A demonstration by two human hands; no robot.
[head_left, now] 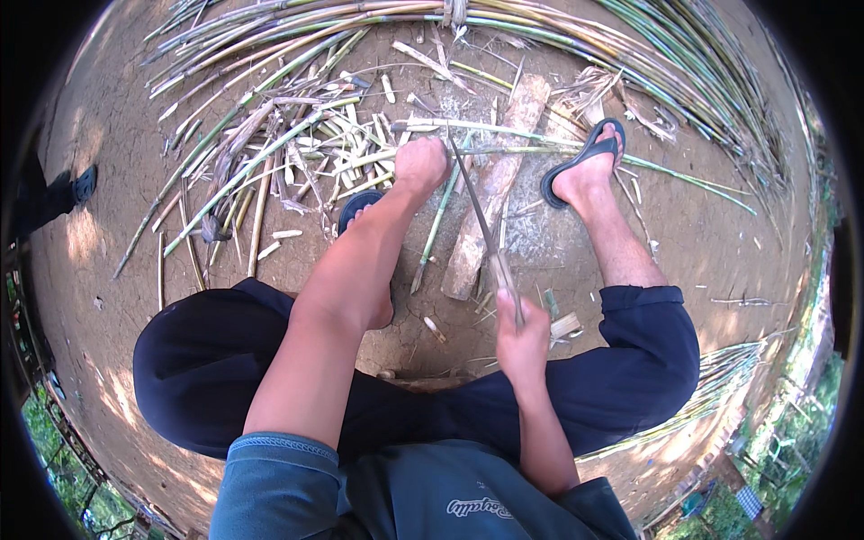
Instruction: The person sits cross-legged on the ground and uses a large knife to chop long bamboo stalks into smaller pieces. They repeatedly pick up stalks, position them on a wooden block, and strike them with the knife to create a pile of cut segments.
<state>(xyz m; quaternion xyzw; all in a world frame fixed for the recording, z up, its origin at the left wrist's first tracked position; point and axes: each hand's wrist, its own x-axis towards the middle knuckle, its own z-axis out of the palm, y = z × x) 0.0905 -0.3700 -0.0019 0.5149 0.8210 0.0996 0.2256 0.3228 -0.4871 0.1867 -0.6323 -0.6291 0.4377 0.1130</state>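
The left hand [420, 165] is closed around a thin green bamboo stalk [540, 142], which lies across the far end of a wooden block [490, 193] on the earth ground [720, 243]. The right hand [522, 340] grips the handle of a long knife [477, 202]; its blade points toward the stalk near the left hand. Cut bamboo pieces [306, 144] lie scattered at the far left of the ground.
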